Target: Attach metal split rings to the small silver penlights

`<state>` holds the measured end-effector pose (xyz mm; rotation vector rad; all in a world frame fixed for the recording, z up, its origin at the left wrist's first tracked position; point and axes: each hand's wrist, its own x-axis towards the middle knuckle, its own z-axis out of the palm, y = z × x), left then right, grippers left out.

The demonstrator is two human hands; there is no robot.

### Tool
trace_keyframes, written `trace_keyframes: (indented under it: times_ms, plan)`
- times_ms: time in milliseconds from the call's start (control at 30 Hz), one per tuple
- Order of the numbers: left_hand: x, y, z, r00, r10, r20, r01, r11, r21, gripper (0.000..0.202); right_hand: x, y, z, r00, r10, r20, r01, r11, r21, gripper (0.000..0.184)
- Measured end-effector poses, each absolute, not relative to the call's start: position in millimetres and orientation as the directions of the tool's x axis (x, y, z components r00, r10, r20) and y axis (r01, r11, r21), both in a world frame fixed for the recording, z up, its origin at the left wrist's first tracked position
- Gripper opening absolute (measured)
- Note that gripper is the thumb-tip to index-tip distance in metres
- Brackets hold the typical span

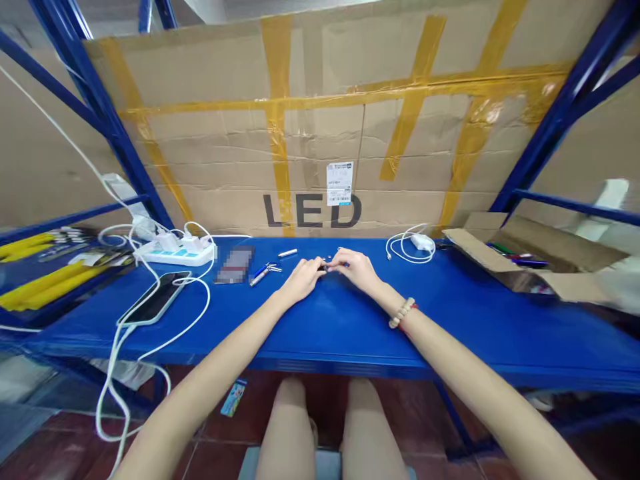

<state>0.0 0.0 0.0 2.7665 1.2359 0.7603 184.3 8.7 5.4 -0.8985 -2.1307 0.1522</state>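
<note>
Both of my hands meet over the middle of the blue tabletop, fingertips almost touching. My left hand (303, 279) is closed, its fingertips pressed on a small dark thing too tiny to name. The fingers of my right hand (357, 269) are pinched together against the same spot, and what they hold is mostly hidden. A few tiny dark pieces lie just beyond the fingertips. To the left of my left hand lie a short white tube (287, 253) and a small group of blue and silver pen-like parts (264, 272).
A phone (156, 299) and a white power strip (176, 252) with trailing cables occupy the left side, near yellow-handled items (60, 283). A charger with cable (423, 243) lies at the back right. An open cardboard box (530, 257) holds pens. Taped cardboard (220, 160) stands behind.
</note>
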Motion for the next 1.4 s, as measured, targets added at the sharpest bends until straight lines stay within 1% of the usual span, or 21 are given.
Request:
trace_keyframes:
  times_ms: [200,367,467,567,633,733,833,1033,1167,1400]
  plan:
    - [1.2,-2.2,-0.5,0.604,0.681,0.414,0.676,-0.713,0.187,0.011,188.6,10.7,5.2,-0.493,0.61,0.621,0.536,0.775,-0.336,0.012]
    - [0.8,-3.5,-1.2,0.616,0.664,0.423,0.665,-0.727,0.172,0.012,190.4,9.6,5.8,-0.491,0.642,0.589,0.561,0.75,-0.351,0.019]
    - [1.1,-3.9,-1.0,0.61,0.669,0.424,0.67,-0.721,0.174,0.012,189.8,8.6,6.4,-0.459,0.691,0.558,0.587,0.708,-0.393,0.021]
    - [1.8,-4.6,-0.3,0.602,0.675,0.428,0.675,-0.716,0.18,0.011,188.6,10.4,4.5,-0.421,0.737,0.529,0.583,0.667,-0.464,0.024]
    - [2.2,-5.0,0.0,0.597,0.678,0.429,0.678,-0.712,0.181,0.011,187.7,13.7,1.1,-0.39,0.776,0.496,0.566,0.626,-0.536,0.027]
    - [2.9,-5.1,0.0,0.586,0.687,0.429,0.693,-0.7,0.173,0.012,186.4,19.0,-4.7,-0.34,0.846,0.41,0.521,0.532,-0.667,0.033]
    - [3.4,-5.1,-0.1,0.581,0.695,0.424,0.708,-0.688,0.159,0.013,185.3,21.6,-7.8,-0.319,0.88,0.351,0.479,0.47,-0.741,0.037]
    - [4.3,-6.6,2.7,0.575,0.713,0.402,0.738,-0.664,0.122,0.013,184.9,21.3,-7.4,-0.331,0.889,0.315,0.48,0.447,-0.755,0.036]
    - [4.9,-6.9,3.4,0.561,0.719,0.411,0.751,-0.651,0.113,0.012,184.6,20.3,-5.8,-0.331,0.898,0.291,0.463,0.423,-0.779,0.036]
    - [5.0,-5.4,2.3,0.562,0.703,0.436,0.752,-0.654,0.084,0.011,181.9,12.7,0.1,-0.331,0.906,0.264,0.44,0.395,-0.806,0.046]
